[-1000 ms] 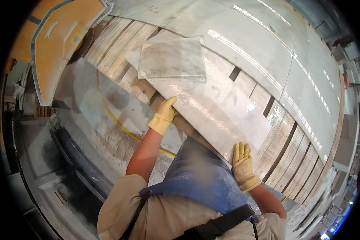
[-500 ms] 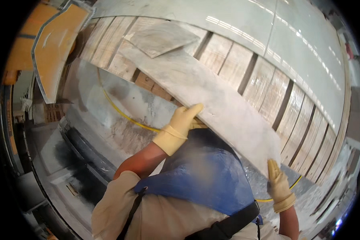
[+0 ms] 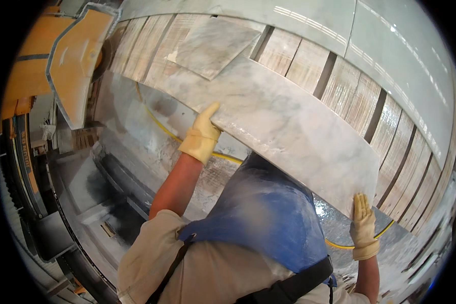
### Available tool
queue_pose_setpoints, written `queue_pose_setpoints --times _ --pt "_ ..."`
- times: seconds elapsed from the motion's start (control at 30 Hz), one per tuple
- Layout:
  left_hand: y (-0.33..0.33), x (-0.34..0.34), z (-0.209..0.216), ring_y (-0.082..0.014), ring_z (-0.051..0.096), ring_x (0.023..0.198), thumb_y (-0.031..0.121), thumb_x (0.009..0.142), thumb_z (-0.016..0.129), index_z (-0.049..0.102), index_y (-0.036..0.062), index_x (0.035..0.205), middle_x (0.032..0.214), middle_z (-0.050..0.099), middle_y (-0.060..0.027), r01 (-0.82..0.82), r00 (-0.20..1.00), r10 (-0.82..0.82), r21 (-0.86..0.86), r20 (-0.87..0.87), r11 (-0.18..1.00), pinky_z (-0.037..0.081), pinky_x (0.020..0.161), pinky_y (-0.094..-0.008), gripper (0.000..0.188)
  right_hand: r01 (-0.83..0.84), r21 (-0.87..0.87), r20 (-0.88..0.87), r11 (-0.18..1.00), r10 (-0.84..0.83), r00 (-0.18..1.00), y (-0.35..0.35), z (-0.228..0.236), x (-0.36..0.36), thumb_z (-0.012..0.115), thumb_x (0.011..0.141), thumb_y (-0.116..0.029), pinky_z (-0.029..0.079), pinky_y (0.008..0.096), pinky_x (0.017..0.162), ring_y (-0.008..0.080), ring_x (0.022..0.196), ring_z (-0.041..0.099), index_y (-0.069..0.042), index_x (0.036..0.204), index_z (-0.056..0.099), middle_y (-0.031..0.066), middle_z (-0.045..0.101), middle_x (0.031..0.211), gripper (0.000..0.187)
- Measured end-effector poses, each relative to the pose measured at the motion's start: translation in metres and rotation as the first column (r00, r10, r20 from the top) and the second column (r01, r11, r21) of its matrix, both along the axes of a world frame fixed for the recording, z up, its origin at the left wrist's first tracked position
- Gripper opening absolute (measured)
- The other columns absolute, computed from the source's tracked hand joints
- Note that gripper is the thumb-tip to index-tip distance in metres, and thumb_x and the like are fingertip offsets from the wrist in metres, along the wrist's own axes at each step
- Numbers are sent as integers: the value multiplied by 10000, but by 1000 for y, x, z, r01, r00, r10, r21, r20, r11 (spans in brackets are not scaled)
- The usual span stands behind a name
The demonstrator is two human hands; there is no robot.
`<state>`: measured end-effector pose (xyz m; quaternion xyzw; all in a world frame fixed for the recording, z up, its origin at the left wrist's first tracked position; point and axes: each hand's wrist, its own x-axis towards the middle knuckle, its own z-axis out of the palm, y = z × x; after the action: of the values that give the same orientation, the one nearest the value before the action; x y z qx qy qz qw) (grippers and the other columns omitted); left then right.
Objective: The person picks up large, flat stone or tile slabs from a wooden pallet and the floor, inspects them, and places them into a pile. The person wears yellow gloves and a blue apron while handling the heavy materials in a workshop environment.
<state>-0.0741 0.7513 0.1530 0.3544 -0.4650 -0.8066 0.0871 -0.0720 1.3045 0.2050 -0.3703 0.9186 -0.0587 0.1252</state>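
A long, pale grey-white marble slab lies diagonally across the slatted wooden table in front of me. My left hand, in a cream rubber glove, is closed on its near edge; the thumb points up over the top, and the other fingers are hidden at the edge. At the slab's right end, my right hand, gloved the same way, rests with straight fingers flat on the near corner; its thumb is not clear. A smaller, angular marble piece overlaps the slab's far left end.
Wooden slats with gaps support the slab. Large glossy pale sheets lie beyond them. An orange machine guard stands at the left, with a dark round disc behind it. Below the table runs a yellow hose. A blue apron covers my front.
My left hand has shifted left and farther away along the slab's near edge. More of the slab's top shows now. My right fingers lie flatter over its corner.
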Motion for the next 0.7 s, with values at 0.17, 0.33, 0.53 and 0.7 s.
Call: queue_pose_setpoints --times 0.17,0.33,0.53,0.7 --pt "21 23 12 -273 606 1204 156 978 594 545 -29 1343 1312 617 -154 -11 997 9 26 75 1000 518 1002 -393 412 -25 -26 -45 999 24 999 20 2 -16 574 809 118 507 450 915 370 1307 550 -11 1414 481 165 555 1407 626" --pt "58 63 27 -268 579 1245 157 984 579 497 -15 1397 1363 586 -153 -187 981 171 206 92 961 512 1012 -390 454 -98 -89 -34 991 96 995 43 20 -31 540 757 151 509 488 985 397 1260 570 5 1374 511 174 584 1346 634" --pt "113 125 25 -290 581 1244 117 967 584 491 -11 1399 1361 585 -159 -348 937 341 251 72 903 512 1028 -410 460 -111 -169 115 979 131 985 74 18 -50 590 697 167 460 465 1060 405 1263 554 19 1353 531 189 584 1352 675" --pt "145 163 9 -308 611 1201 67 933 602 492 1 1394 1346 593 -174 -464 883 464 262 66 846 518 1023 -415 479 519 -220 649 826 -273 710 106 43 -89 735 825 -218 443 406 1069 319 1295 530 -4 1392 512 138 564 1405 645"
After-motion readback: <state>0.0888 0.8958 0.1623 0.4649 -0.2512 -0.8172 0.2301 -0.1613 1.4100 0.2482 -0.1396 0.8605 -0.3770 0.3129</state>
